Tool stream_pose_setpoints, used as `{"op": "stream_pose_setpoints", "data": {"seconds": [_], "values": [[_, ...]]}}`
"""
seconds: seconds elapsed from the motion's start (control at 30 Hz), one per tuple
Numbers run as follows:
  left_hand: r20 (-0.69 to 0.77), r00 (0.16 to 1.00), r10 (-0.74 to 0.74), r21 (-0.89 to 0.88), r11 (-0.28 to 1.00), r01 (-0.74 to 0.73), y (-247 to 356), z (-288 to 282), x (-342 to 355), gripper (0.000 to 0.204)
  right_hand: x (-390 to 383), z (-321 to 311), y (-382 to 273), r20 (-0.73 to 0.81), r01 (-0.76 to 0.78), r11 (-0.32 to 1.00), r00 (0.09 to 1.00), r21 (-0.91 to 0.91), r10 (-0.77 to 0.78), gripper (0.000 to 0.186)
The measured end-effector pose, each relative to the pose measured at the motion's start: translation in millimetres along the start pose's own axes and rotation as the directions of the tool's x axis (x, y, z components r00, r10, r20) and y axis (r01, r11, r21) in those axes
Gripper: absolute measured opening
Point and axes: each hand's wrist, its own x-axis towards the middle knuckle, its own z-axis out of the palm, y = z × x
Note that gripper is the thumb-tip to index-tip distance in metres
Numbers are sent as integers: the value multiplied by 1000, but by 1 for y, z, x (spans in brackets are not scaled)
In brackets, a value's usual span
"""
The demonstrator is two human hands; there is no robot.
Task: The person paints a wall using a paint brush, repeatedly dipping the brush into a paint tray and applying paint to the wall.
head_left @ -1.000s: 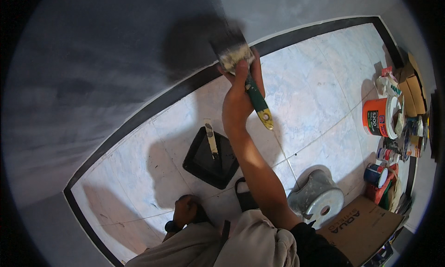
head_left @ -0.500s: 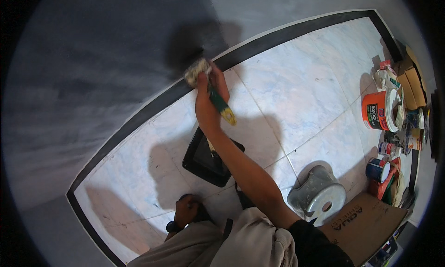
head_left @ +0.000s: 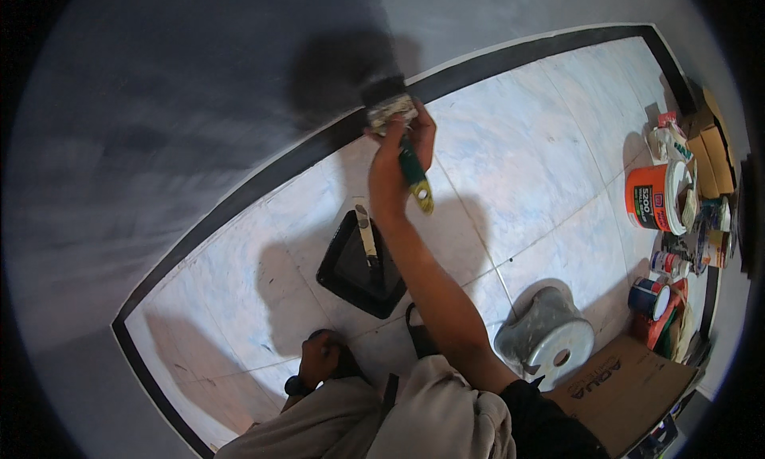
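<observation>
My right hand (head_left: pixel 402 160) grips a paintbrush (head_left: pixel 414 172) with a green and yellow handle and a paint-crusted ferrule, its dark bristles at the grey wall (head_left: pixel 191 84) just above the black skirting (head_left: pixel 470 75). The wall is darker left of the brush, lighter to its right. Below my forearm, a black paint tray (head_left: pixel 335 276) lies on the tiles with a narrow pale-handled tool (head_left: pixel 366 232) in it. My left hand (head_left: pixel 319 359) is low beside my legs, fingers curled; what they hold, if anything, is hidden.
A grey plastic stool (head_left: pixel 530 335) stands at right. Along the right wall are an orange bucket (head_left: pixel 649 196), a navy can (head_left: pixel 647 298), several smaller containers and bags, and a cardboard box (head_left: pixel 709 148). A flattened cardboard sheet (head_left: pixel 606 403) lies at lower right, on the pale tiled floor (head_left: pixel 542 156).
The brush in my right hand moved left and down, then back right and up, near where it was a second ago. My left hand is almost unmoved.
</observation>
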Motion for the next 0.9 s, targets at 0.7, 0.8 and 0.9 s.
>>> {"op": "stream_pose_setpoints", "data": {"seconds": [0.7, 0.8, 0.9], "values": [[-188, 982, -30, -655, 749, -102, 46, -34, 99, 27, -47, -184, -106, 346, -145, 740, 814, -657, 466, 23], [-156, 988, -21, -616, 784, -81, 46, -31, 116, 24, -62, -196, -113, 372, -91, 670, 773, -736, 514, 28], [-203, 979, -18, -610, 784, -112, 44, -32, 120, 15, -74, -190, -116, 452, 94, 580, 731, -809, 512, 36]]}}
